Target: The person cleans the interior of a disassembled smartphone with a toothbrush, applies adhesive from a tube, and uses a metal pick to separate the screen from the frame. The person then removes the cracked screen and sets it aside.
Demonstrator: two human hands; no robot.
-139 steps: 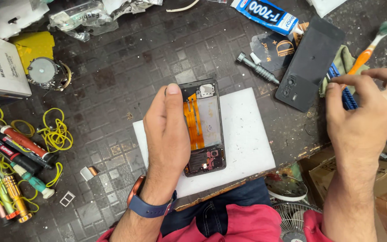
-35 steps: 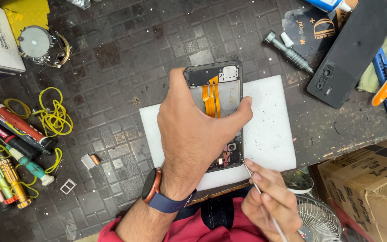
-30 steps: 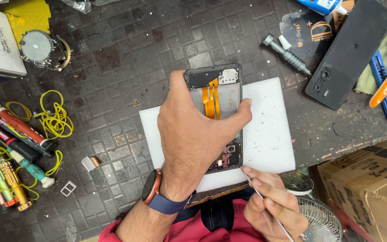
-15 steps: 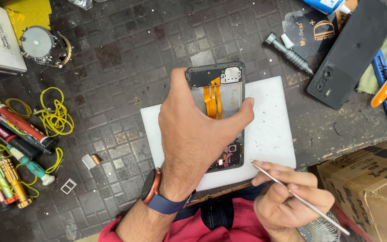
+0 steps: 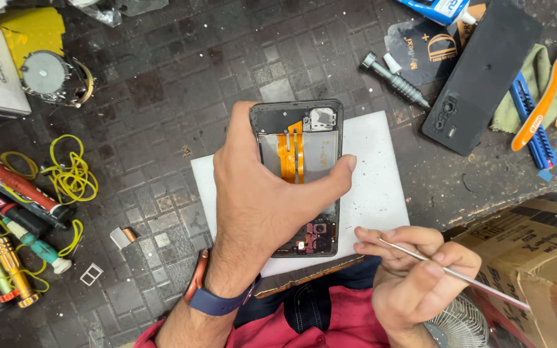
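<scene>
While your left hand (image 5: 259, 200) clamps the opened phone (image 5: 301, 174) flat on the white pad (image 5: 381, 180) to steady it, your right hand (image 5: 414, 277) pinches the thin metal tool (image 5: 452, 274) beside its lower end.

Phone (image 5: 304, 154) on mat (image 5: 375, 187), tweezers (image 5: 452, 274) right.

A phone-repair workbench — an opened phone (image 5: 299, 177) on a white mat (image 5: 375, 187) at centre, screwdrivers (image 5: 8, 258) at lower left, a detached back cover (image 5: 481, 77) and brush (image 5: 546, 90) upper right, on a scuffed dark tabletop (image 5: 162, 77).
</scene>
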